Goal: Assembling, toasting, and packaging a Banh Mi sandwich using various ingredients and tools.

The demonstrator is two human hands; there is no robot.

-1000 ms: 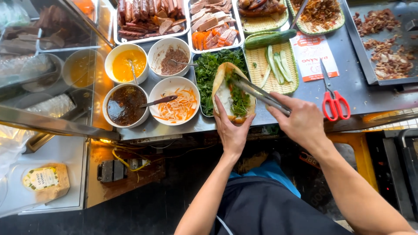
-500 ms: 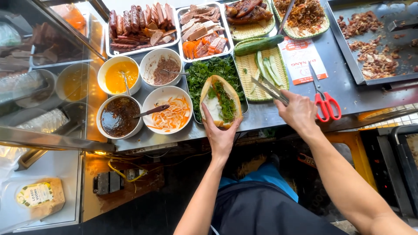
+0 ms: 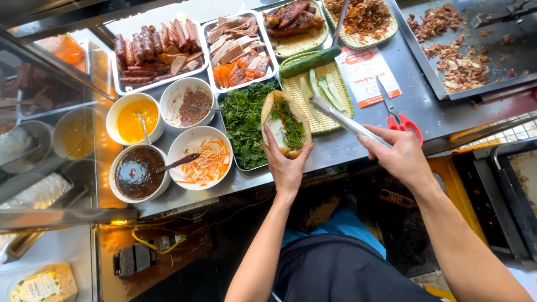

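Fingers of the left hand (image 3: 286, 168) curl up around the underside of a split bread roll (image 3: 285, 124), cradling it open side up over the near edge of the steel worktop (image 3: 347, 146). The roll already carries green herbs and a pale spread in its cut. It hangs just above the right rim of a metal tray of leafy greens (image 3: 244, 120).

Over on the other side, the right hand (image 3: 398, 156) has its fingers closed around the handle end of metal tongs (image 3: 347, 120), whose tips reach toward the cucumber strips (image 3: 324, 89) lying on a woven yellow tray (image 3: 327, 120). A whole cucumber (image 3: 309, 60) rests along the far edge of that tray.

Red-handled scissors (image 3: 398, 114) lie on the worktop just beyond the right hand, beside a printed paper card (image 3: 366, 72). To the left of the greens stand four white bowls: shredded carrot pickle (image 3: 200, 157), dark sauce (image 3: 138, 172), yellow sauce (image 3: 134, 118) and a brown ground mix (image 3: 193, 103). Behind them sit trays of sliced sausage (image 3: 154, 53) and cut meats (image 3: 239, 50).
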